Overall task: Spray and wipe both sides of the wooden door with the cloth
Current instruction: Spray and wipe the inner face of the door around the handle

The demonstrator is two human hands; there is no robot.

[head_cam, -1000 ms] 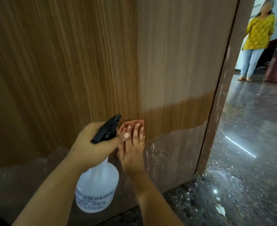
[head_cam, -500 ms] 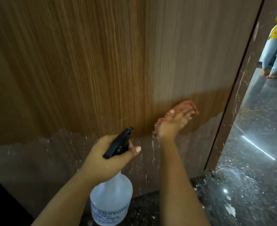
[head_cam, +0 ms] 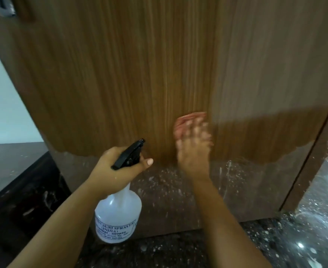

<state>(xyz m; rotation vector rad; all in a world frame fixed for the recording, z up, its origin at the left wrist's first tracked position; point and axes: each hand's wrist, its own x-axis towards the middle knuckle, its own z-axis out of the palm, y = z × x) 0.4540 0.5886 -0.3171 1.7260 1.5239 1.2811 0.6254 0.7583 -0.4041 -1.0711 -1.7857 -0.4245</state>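
Note:
The wooden door (head_cam: 140, 74) fills the view, its brown grain darker and wet-looking in the middle. My left hand (head_cam: 111, 171) grips the black trigger head of a white translucent spray bottle (head_cam: 118, 215), held upright and close to the door. My right hand (head_cam: 194, 151), blurred by motion, presses a reddish checked cloth (head_cam: 186, 119) flat against the door with spread fingers. Only the cloth's upper edge shows above the fingertips.
The door's lower band (head_cam: 178, 190) is dull brown with white specks and streaks. A dark speckled stone floor (head_cam: 304, 238) lies at the right, past the door's edge (head_cam: 314, 151). A black ledge (head_cam: 14, 180) and a white wall (head_cam: 0, 103) are at the left.
My right hand has slid the cloth leftwards across the door, from the lighter right panel to the darker middle. The view has turned left, and the person in yellow has dropped out of it.

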